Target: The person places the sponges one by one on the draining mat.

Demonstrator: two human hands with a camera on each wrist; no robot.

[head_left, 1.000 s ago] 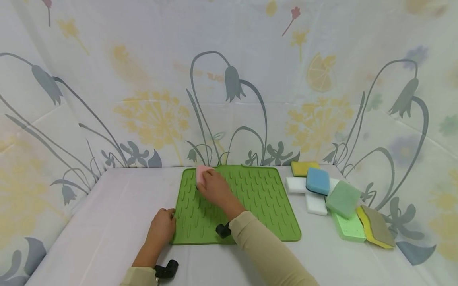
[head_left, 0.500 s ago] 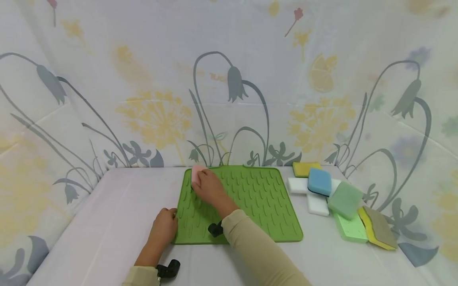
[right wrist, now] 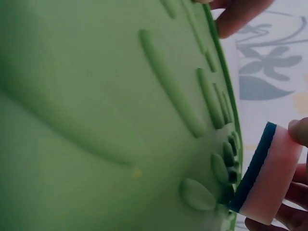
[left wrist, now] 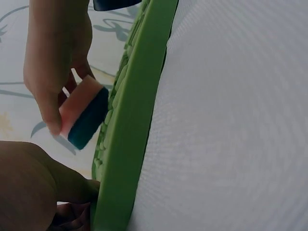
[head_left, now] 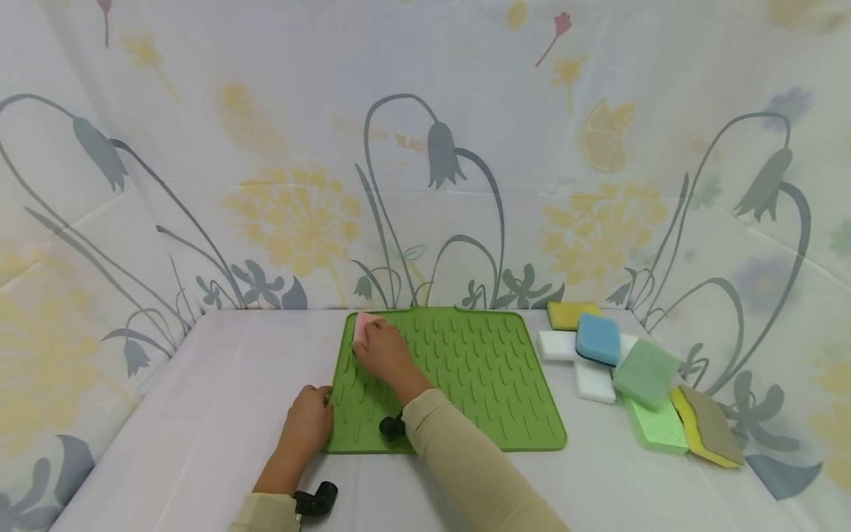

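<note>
Right hand [head_left: 387, 355], fingers closed, pinches sponge [head_left: 363, 325] at far left of mat [head_left: 479, 384]. Left hand [head_left: 307, 423] pinches mat's left edge. Risk: mat may skid under hard push if left grip slackens.

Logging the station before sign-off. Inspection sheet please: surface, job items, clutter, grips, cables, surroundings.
Surface: white tabletop.
Job's things: ridged green mat on the tabletop; pink sponge, dark scouring side towards the mat.
Clutter: loose sponges, some overlapping, right of the mat.
Left grip: holds the mat's left edge.
Right grip: holds the pink sponge at the mat's far left corner.
Cables: nothing seen.
Surroundings: floral backdrop.
</note>
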